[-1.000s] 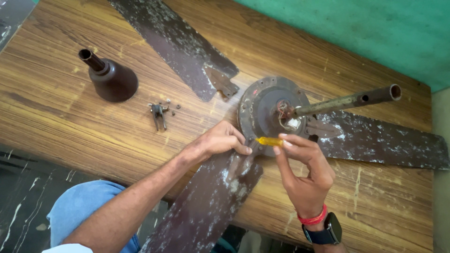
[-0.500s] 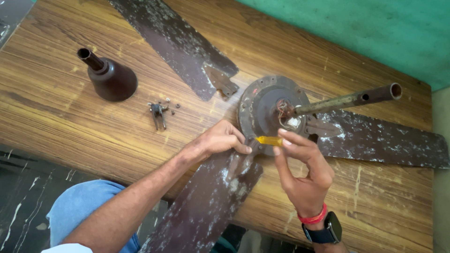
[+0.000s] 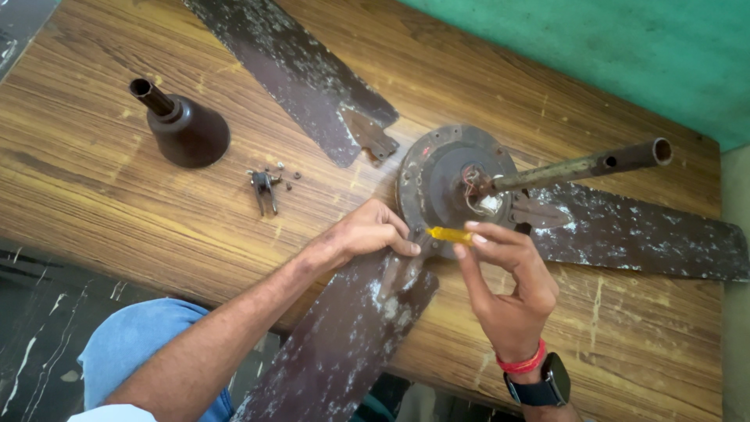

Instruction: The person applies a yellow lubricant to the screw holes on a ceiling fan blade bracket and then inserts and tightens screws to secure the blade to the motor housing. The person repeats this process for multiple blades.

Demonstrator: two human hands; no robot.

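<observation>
Yellow screwdriver handle [image 3: 449,234] is pinched between the fingers of the right hand [image 3: 508,293], at the near rim of the round fan motor [image 3: 437,176], which lies toward the far right of the wooden worktop [image 3: 94,195]. Left hand [image 3: 371,233] presses with curled fingers on the near blade [image 3: 344,344], holding nothing.

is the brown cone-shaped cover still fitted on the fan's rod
No, the brown cone-shaped cover stands by itself on the wooden table, far left of the rod, which sticks out bare from the fan motor.
</observation>
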